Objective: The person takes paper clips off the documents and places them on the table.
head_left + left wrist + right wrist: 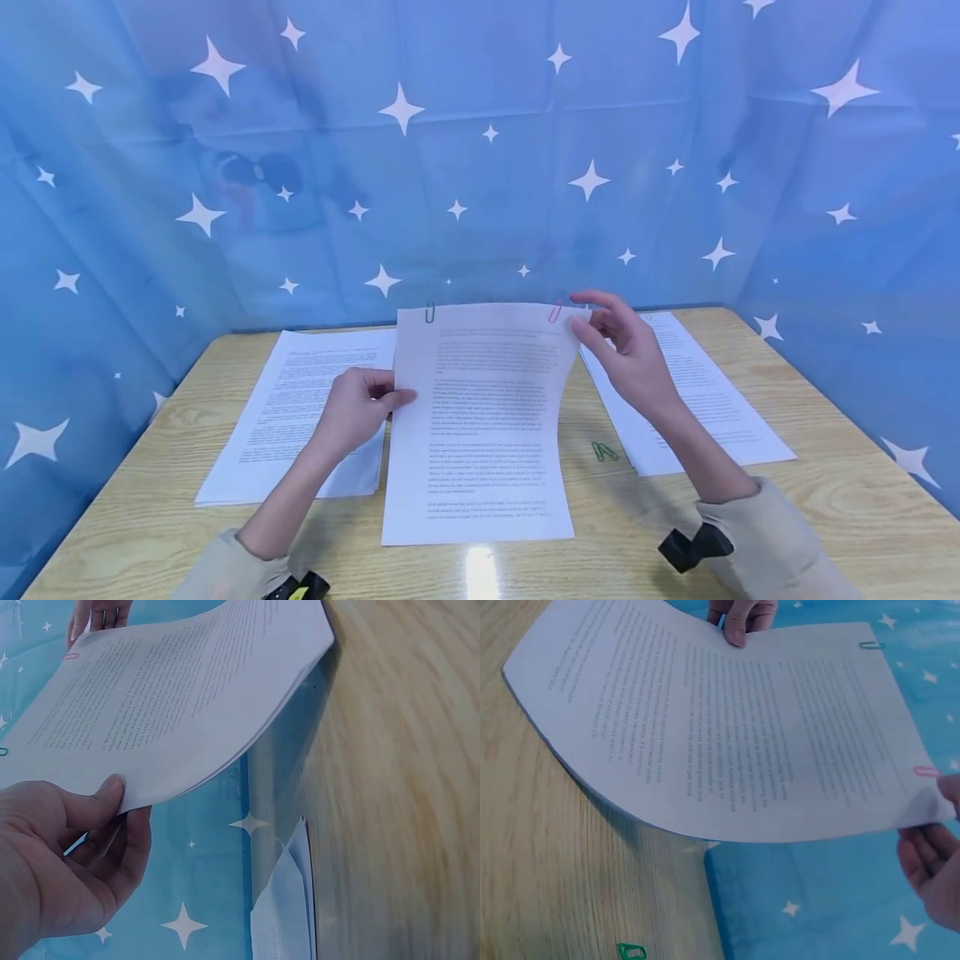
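A sheaf of printed sheets (487,417) is held up off the table, its lower end bending toward the wood. My left hand (367,408) pinches its left edge, thumb on the printed face and fingers behind, as the left wrist view shows. At the top right corner my right hand (626,350) grips the paper between thumb and fingers. Two paper clips sit on the top edge: a green paper clip (430,312) toward the left and a pink paper clip (555,312) close to my right hand.
Another stack of printed paper (262,417) lies on the left of the wooden table (337,550), and a second stack (712,400) on the right. Loose green paper clips (604,452) lie beside the right stack. A blue curtain (480,167) with white stars hangs behind.
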{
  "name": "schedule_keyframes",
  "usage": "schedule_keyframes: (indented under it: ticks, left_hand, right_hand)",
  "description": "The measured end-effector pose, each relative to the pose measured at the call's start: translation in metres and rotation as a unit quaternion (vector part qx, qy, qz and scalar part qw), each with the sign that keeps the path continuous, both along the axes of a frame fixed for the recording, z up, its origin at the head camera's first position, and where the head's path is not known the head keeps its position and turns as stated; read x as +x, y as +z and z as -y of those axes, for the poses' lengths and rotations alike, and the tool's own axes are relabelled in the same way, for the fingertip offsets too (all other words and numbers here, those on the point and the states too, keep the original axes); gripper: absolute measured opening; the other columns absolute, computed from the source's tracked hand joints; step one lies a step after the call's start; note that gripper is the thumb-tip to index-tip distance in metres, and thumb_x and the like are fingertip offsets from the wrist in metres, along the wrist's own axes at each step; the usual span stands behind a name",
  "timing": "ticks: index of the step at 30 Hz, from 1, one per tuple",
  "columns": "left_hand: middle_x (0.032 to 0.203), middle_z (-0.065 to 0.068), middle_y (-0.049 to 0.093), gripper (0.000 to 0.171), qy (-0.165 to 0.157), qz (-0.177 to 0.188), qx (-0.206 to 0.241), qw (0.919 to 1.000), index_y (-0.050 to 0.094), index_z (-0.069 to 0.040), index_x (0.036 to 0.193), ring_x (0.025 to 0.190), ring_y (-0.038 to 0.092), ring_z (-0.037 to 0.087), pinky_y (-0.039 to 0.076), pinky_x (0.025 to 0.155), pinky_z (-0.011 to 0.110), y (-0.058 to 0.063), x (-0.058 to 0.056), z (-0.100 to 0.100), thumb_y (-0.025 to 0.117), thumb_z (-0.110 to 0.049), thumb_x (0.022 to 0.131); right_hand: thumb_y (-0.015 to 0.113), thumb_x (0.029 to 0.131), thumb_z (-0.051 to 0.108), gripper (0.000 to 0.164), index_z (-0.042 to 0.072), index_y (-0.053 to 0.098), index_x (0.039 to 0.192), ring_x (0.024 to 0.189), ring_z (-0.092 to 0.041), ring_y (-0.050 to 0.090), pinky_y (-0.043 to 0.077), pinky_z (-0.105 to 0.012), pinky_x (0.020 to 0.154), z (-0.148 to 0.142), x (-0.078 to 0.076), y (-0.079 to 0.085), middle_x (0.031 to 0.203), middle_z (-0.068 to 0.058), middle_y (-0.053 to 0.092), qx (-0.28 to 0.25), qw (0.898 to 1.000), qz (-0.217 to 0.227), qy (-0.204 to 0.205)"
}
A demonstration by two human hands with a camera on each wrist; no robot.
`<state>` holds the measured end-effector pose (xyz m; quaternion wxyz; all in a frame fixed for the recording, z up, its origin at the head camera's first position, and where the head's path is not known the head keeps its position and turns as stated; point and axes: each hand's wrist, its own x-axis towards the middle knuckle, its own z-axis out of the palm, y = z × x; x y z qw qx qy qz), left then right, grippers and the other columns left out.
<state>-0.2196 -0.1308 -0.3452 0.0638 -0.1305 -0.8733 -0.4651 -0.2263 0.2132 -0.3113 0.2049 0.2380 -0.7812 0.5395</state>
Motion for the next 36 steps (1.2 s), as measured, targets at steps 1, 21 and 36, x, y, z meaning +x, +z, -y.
schedule_keyframes:
  ticks: [1, 21, 36]
  left_hand:
    - [0.077, 0.006, 0.073, 0.005, -0.002, -0.002, -0.001, 1.0000, 0.079, -0.001, 0.088, 0.064, 0.062, 0.019, 0.046, 0.058, 0.026, 0.000, 0.000, 0.000, 0.074, 0.000, 0.089]
    - [0.075, 0.003, 0.071, 0.005, -0.012, 0.009, -0.010, 0.9998, 0.079, -0.002, 0.088, 0.065, 0.057, 0.018, 0.043, 0.057, 0.026, -0.002, 0.001, -0.002, 0.075, -0.001, 0.088]
    - [0.070, 0.002, 0.067, 0.006, -0.012, 0.017, -0.024, 0.9995, 0.078, -0.004, 0.085, 0.063, 0.053, 0.017, 0.040, 0.056, 0.026, -0.004, 0.000, -0.001, 0.074, -0.001, 0.089]
  right_hand:
    - [0.060, 0.102, 0.007, 0.032, 0.006, 0.060, 0.134, 0.084, -0.021, 0.056, 0.040, -0.027, 0.072, 0.001, 0.001, 0.001, 0.100, -0.015, 0.065, -0.005, 1.000, -0.004, 0.000]
    - [0.063, 0.099, 0.002, 0.007, -0.001, 0.067, 0.104, 0.087, -0.016, 0.057, 0.044, -0.024, 0.076, 0.006, 0.005, 0.002, 0.097, -0.007, 0.066, -0.003, 0.999, -0.042, -0.028]
    - [0.059, 0.100, -0.001, 0.013, -0.010, 0.059, 0.108, 0.098, -0.019, 0.069, 0.053, -0.025, 0.088, -0.005, 0.005, 0.008, 0.102, -0.008, 0.073, -0.108, 0.993, -0.046, 0.007]
